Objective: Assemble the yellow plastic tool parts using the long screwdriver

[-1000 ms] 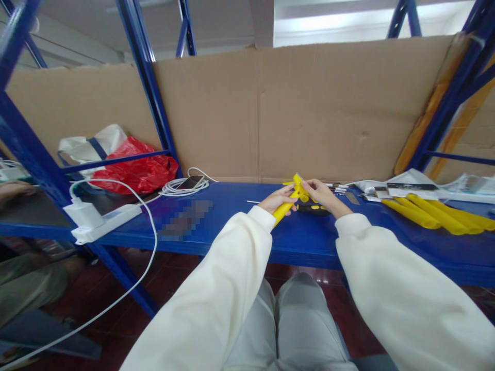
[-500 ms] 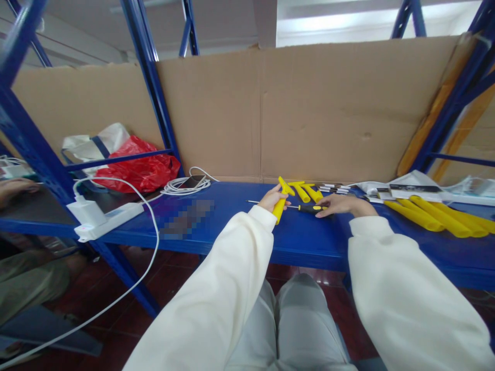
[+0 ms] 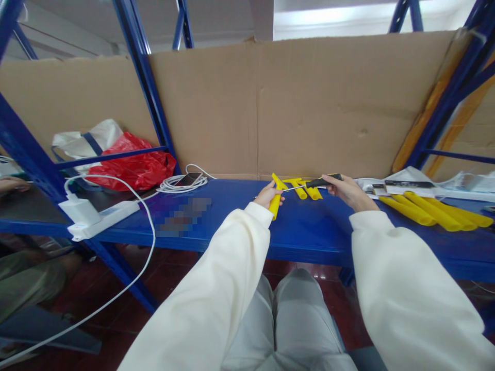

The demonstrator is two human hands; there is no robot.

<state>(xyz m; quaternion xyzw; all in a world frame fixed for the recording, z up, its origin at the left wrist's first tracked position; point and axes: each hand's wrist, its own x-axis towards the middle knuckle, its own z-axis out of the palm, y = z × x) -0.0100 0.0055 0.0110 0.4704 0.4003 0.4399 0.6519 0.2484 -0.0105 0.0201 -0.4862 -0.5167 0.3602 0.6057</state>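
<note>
We're rocking plain cream sleeves (image 3: 211, 275), super roomy and kinda puffy, gathered into snug matching cuffs (image 3: 368, 220), plus pale grey pants (image 3: 299, 314) with soft creases.

Single view, from head of person seated at blue table (image 3: 305, 224). Looks forward and down. Cardboard wall (image 3: 332, 103) faces lens squarely, filling upper middle; ceiling (image 3: 216, 20) along top, floor (image 3: 166, 273) glimpsed low. White sleeves (image 3: 216, 273) nearest, rising from bottom edge; grey-clad legs (image 3: 301, 309) seen from above. Left hand (image 3: 266, 196) and right hand (image 3: 346, 190) farther off, near mid-height. Wide take: blue posts (image 3: 145, 77) lean at both sides, co-worker's hand (image 3: 13, 184) at left edge.
</note>
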